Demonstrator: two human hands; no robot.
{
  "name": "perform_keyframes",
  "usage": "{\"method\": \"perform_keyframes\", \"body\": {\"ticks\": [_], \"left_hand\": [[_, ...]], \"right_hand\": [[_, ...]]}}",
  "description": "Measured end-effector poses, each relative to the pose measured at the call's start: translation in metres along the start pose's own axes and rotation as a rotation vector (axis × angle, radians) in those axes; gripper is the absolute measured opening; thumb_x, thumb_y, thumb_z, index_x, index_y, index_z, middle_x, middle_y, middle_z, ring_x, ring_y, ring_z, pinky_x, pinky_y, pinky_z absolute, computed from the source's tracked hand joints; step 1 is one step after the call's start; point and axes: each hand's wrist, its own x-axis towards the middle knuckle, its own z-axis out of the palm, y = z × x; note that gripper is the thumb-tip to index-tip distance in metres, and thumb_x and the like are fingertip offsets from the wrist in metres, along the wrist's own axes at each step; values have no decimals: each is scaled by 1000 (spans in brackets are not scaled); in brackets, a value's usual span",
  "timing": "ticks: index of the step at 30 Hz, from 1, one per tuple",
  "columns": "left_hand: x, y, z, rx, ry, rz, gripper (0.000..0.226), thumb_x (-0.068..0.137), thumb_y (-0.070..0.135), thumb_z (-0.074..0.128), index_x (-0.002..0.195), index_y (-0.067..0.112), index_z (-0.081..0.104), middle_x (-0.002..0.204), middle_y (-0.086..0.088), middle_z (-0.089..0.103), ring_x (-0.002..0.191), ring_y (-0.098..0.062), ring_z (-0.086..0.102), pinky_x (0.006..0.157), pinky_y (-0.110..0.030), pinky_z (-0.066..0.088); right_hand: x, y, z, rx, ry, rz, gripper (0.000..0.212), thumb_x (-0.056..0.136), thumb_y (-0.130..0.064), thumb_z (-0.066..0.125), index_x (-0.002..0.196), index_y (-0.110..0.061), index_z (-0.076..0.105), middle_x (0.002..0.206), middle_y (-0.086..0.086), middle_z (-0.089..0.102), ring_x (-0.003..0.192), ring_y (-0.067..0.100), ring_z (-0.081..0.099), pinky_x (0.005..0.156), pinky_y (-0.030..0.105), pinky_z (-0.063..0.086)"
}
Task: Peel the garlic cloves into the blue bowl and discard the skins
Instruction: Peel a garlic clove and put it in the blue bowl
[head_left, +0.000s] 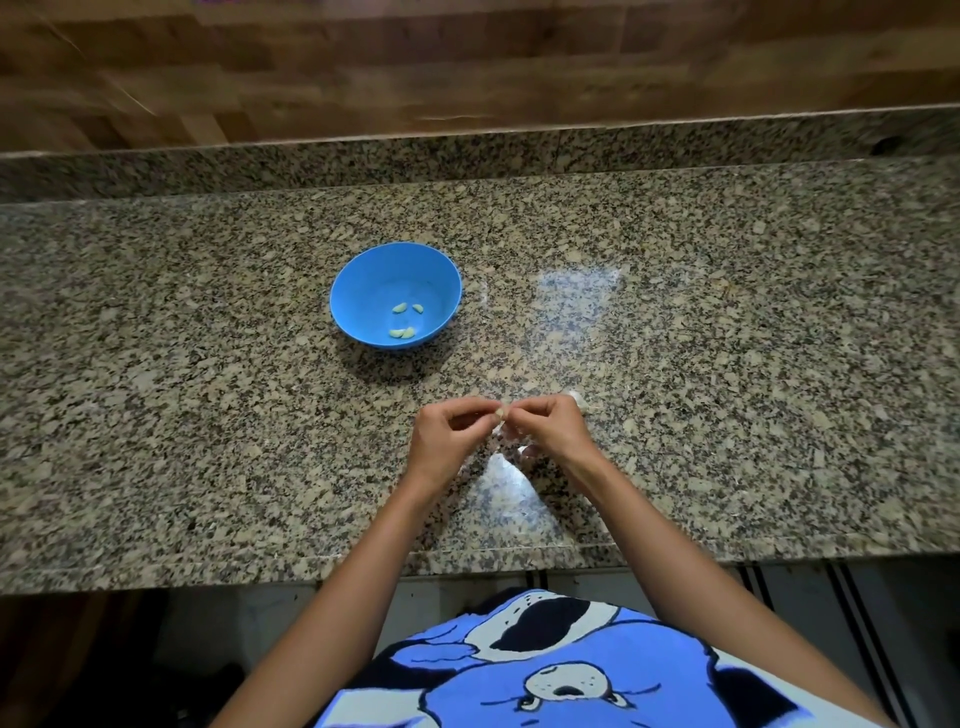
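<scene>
A blue bowl (363, 275) stands on the granite counter (208, 415), left of centre, with several peeled garlic cloves (401, 332) lying in its bottom. In front of it and to the right, my left hand (449, 441) and my right hand (545, 431) meet above the counter. Both pinch one small garlic clove (500, 413) between their fingertips. A pale strip of skin hangs from the clove just below my fingers. Another pale garlic piece (575, 396) lies on the counter just beyond my right hand.
A raised granite ledge (467, 150) and a wooden wall (467, 62) close off the counter's far side. The counter's front edge (208, 571) runs just in front of my body. Pale skin scraps (527, 450) lie under my right hand.
</scene>
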Motion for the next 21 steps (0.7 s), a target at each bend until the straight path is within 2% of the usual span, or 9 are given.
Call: {"method": "perform_keyframes", "body": {"ticks": [2, 4, 6, 8, 11, 14, 18, 21], "left_hand": [[1, 4, 0, -315, 33, -151, 18, 76, 1, 72, 94, 6, 72, 88, -9, 73, 81, -23, 69, 74, -28, 57], [0, 7, -1, -513, 35, -255, 19, 73, 2, 72, 92, 5, 72, 86, -11, 73, 76, -22, 68, 75, -31, 58], [-1, 9, -4, -622, -2, -307, 26, 68, 6, 73, 94, 3, 70, 86, -13, 73, 72, -21, 69, 72, -30, 59], [0, 10, -7, -674, -27, -337, 33, 66, 5, 73, 98, 1, 66, 88, -16, 71, 71, -23, 70, 66, -29, 60], [0, 11, -8, -716, -42, -377, 37, 67, 0, 73, 100, 1, 58, 88, -18, 71, 70, -24, 70, 60, -26, 59], [0, 12, -8, -725, -53, -384, 35, 66, 0, 72, 97, 0, 57, 88, -18, 70, 70, -23, 70, 59, -24, 58], [-2, 10, -9, -739, -66, -373, 31, 64, -1, 73, 91, -1, 60, 90, -19, 69, 71, -24, 70, 60, -24, 58], [-1, 7, -10, -737, -85, -374, 26, 65, -4, 72, 89, -2, 61, 89, -21, 68, 70, -25, 69, 60, -25, 58]], "right_hand": [[0, 0, 1, 37, 16, -22, 9, 85, -11, 64, 90, -6, 70, 85, 13, 68, 67, 20, 61, 52, 30, 48], [-1, 1, 1, 28, -1, -89, 21, 86, -14, 64, 107, -12, 66, 97, 9, 67, 72, 19, 65, 58, 36, 53], [-2, 2, 2, 1, -32, -158, 26, 85, -15, 65, 110, -21, 65, 100, 5, 67, 68, 12, 65, 55, 30, 53], [-3, 3, 3, -7, -17, -209, 19, 82, -14, 68, 97, -27, 69, 98, 4, 68, 65, 6, 63, 50, 22, 50], [-1, 4, 3, -29, 37, -272, 18, 77, -12, 72, 82, -29, 69, 91, -1, 67, 72, 10, 63, 55, 21, 51], [1, 5, 4, -36, 48, -289, 18, 75, -9, 74, 79, -25, 68, 86, -2, 67, 67, 10, 64, 53, 23, 52], [3, 4, 3, -56, 47, -299, 14, 74, -8, 74, 78, -18, 66, 85, 3, 65, 59, 1, 59, 46, 15, 44], [4, 3, 1, -82, 38, -315, 14, 72, -7, 76, 75, -17, 66, 82, 3, 67, 60, 6, 60, 48, 20, 47]]}}
